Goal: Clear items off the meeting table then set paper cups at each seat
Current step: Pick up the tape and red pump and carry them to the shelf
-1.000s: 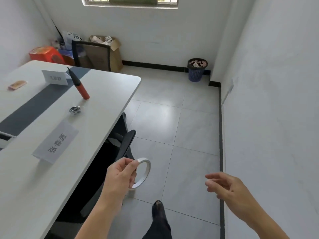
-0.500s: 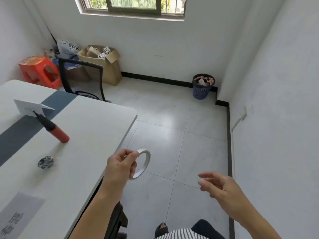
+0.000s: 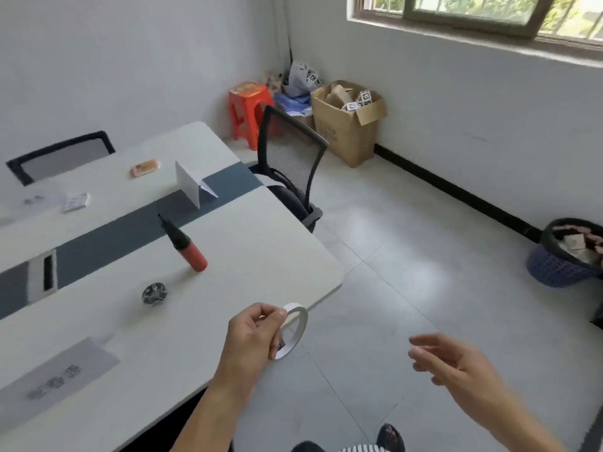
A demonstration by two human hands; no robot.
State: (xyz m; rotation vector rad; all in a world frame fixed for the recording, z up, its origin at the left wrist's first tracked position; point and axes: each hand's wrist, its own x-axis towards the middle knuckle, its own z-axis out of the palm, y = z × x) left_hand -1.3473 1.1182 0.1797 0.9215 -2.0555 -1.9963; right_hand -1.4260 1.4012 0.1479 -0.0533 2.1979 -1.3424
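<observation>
The left hand [image 3: 253,334] pinches a white tape roll [image 3: 293,331] between thumb and curled fingers, holding it upright in the air at the near right edge of the table [image 3: 248,256], close to its rounded corner. The right hand [image 3: 456,367] hangs well off the table to the right, over the floor, fingers loosely spread and holding nothing. On the table, a red and black pump [image 3: 187,247] lies near the dark centre strip, its black tip pointing onto the strip. Just nearer than it sits a small shiny thing [image 3: 154,293], too blurred to name, perhaps crumpled foil. A grey name card [image 3: 62,376] lies flat on the table's near left part. A white folded card [image 3: 191,185] stands on the strip towards the far end. Across the strip lie an orange packet [image 3: 145,167] and a white packet [image 3: 76,202]. A mesh chair [image 3: 290,161] is pushed against the table's far end, and another chair [image 3: 58,154] stands along its far side. Beyond the table, in the room's corner, are an orange stool [image 3: 249,106] and an open box [image 3: 349,125]. A blue basket [image 3: 567,252] stands well to the right of the table by the wall.
</observation>
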